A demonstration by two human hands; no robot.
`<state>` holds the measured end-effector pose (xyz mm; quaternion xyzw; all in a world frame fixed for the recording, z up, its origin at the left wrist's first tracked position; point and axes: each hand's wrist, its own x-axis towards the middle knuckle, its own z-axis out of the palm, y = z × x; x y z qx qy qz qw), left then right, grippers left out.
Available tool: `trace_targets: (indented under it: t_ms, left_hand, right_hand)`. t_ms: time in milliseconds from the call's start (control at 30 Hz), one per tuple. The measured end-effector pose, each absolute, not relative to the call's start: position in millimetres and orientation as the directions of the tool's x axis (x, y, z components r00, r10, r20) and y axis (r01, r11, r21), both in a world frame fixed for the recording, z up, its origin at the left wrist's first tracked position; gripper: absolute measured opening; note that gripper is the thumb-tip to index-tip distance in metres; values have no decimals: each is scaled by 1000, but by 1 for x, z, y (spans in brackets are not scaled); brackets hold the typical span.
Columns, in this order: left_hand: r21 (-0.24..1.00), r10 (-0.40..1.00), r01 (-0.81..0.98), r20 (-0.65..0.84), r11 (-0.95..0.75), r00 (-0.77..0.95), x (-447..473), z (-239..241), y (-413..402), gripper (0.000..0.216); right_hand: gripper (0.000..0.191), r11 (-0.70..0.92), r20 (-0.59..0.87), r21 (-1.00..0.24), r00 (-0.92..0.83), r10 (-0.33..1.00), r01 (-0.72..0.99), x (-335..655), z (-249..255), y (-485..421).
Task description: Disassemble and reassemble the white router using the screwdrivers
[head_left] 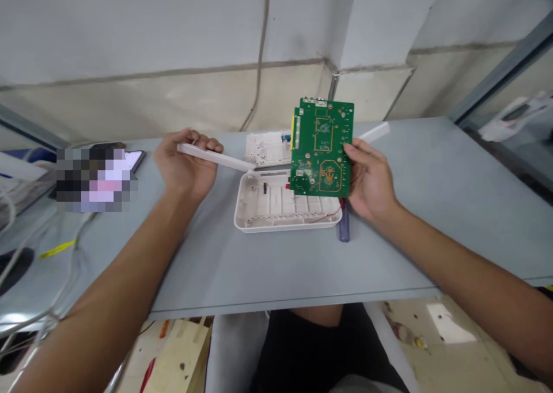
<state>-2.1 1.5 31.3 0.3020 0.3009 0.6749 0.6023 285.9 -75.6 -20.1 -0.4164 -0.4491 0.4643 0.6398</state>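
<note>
My right hand (369,180) grips a green circuit board (322,148) by its right edge and holds it upright above an open white plastic casing (276,208) on the grey table (302,266). My left hand (184,162) is closed round a long white antenna (216,157) that runs from the hand to the casing's back left corner. A second white casing half (265,146) lies just behind the first. Another white antenna (374,132) sticks out to the right behind the board. Thin red wire runs along the casing's front right.
A blue-handled screwdriver (344,229) lies on the table beside the casing's right end. A phone (132,159) and cables (26,254) sit at the left. The table's front edge is near my body. Walls close off the back, and a glass partition stands at the right.
</note>
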Motion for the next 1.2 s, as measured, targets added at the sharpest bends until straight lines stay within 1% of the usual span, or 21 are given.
trace_targets:
  t_ms: [133,200,367,500,600,700,800,933,1000,1067,1200]
  left_hand:
    - [770,993,-627,83,-117,-83,-3,29,6,27]
    - [781,993,-614,75,-115,-92,-3,30,6,25]
    - [812,992,-578,10,-82,-127,-2,34,2,30]
    - [808,992,-583,13,-87,-129,-4,35,0,31]
    - [781,994,-620,14,-80,-111,-5,35,1,31]
    - [759,994,-648,-4,-69,-111,-6,34,2,32]
    - [772,995,-631,14,-73,-98,-6,33,3,31]
    - [819,994,-565,70,-104,-82,-7,32,4,30]
    - [852,994,-514,76,-105,-78,-7,32,4,29]
    - [884,994,-456,76,-103,-78,-7,33,3,29]
    - [907,993,-406,94,-114,-69,-7,33,4,27]
  right_hand:
    - [28,252,234,-961,145,961,-114,292,-20,-73]
    - [26,243,221,-960,156,963,-139,296,-21,-73]
    - [19,211,176,-944,153,972,-253,297,-24,-75]
    - [18,212,173,-943,166,971,-255,293,-23,-76]
    - [17,213,164,-937,191,968,-275,291,-20,-76]
    - [14,270,213,-929,231,949,-254,291,-18,-77]
    - [14,301,242,-918,235,941,-260,291,-16,-77]
    - [21,289,192,-846,250,949,-447,284,-8,-81]
    - [25,293,169,-811,276,946,-507,279,-2,-84]
    - [28,316,187,-800,290,939,-510,275,2,-87]
    - [35,379,303,-830,239,923,-410,272,7,-93]
